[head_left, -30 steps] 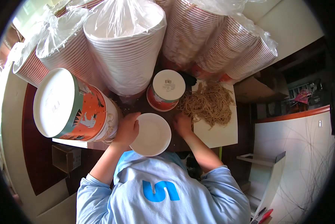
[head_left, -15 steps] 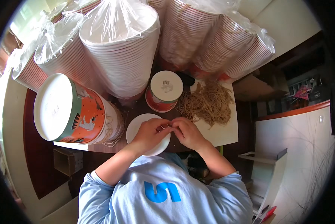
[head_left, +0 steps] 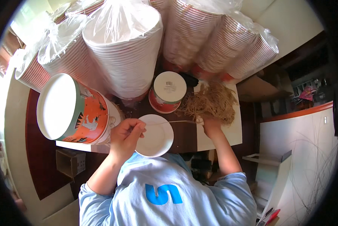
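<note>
A length of thin tan twine [head_left: 172, 121] stretches nearly level between my two hands. My left hand [head_left: 124, 133] is closed, pinching one end beside the orange patterned paper bucket [head_left: 90, 120]. My right hand [head_left: 213, 127] grips the other end at the near side of a tangled heap of tan twine [head_left: 212, 103]; its fingertips are partly hidden. Under the stretched twine lies a round white dish or lid [head_left: 157, 141], close to my body. A smaller bucket [head_left: 169, 88] stands upside down beyond it.
Tall stacks of white paper buckets [head_left: 127, 56] in clear plastic bags line the back of the table. A pale board [head_left: 229, 137] lies under the twine heap. Below the table at left sits an open cardboard box [head_left: 69, 164]; a white shelf unit [head_left: 270, 177] stands at right.
My hands, together over the white dish before, have moved apart. The left went left; the right went right to the heap, and twine now spans between them.
</note>
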`<state>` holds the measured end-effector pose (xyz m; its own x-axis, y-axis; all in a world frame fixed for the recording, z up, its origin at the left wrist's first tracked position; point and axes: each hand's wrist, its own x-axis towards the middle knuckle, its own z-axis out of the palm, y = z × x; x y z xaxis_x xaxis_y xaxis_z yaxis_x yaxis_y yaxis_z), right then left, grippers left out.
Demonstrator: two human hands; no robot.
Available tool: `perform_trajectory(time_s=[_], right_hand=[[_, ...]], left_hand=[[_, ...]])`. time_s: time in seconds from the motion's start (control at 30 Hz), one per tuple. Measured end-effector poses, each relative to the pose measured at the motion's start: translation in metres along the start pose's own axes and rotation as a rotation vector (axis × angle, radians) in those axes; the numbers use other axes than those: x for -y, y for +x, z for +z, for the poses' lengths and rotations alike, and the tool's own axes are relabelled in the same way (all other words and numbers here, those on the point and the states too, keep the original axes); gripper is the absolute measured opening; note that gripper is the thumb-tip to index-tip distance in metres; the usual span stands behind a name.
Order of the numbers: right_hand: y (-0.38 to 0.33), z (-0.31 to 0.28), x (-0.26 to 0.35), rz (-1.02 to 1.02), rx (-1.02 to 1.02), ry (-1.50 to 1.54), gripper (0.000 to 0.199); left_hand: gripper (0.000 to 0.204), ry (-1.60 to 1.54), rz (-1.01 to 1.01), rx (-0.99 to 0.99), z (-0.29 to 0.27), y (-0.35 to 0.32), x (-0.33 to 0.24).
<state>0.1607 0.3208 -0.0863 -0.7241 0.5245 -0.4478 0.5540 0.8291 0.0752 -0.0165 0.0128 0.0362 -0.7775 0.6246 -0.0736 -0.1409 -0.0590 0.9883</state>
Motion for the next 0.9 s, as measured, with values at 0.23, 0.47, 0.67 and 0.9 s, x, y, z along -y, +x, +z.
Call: perform_trajectory(time_s=[0.23, 0.47, 0.67, 0.9], right_hand=[[-0.064, -0.095, 0.068, -0.415, -0.119, 0.196, 0.050], [-0.101, -0.113, 0.157, -0.822, -0.108, 1.252, 0.051], [-0.096, -0.090, 0.169, -0.817, -0.375, 1.065, 0.021], [-0.095, -0.086, 0.168, -0.876, -0.593, 0.888, 0.022]], left_hand=[[0.015, 0.001, -0.196, 0.053, -0.010, -0.024, 0.002], [0.017, 0.023, -0.237, 0.171, 0.008, -0.029, 0.019], [0.019, -0.076, -0.349, 0.133, -0.008, -0.036, 0.025], [0.029, -0.260, -0.539, 0.102, -0.014, -0.037, 0.032]])
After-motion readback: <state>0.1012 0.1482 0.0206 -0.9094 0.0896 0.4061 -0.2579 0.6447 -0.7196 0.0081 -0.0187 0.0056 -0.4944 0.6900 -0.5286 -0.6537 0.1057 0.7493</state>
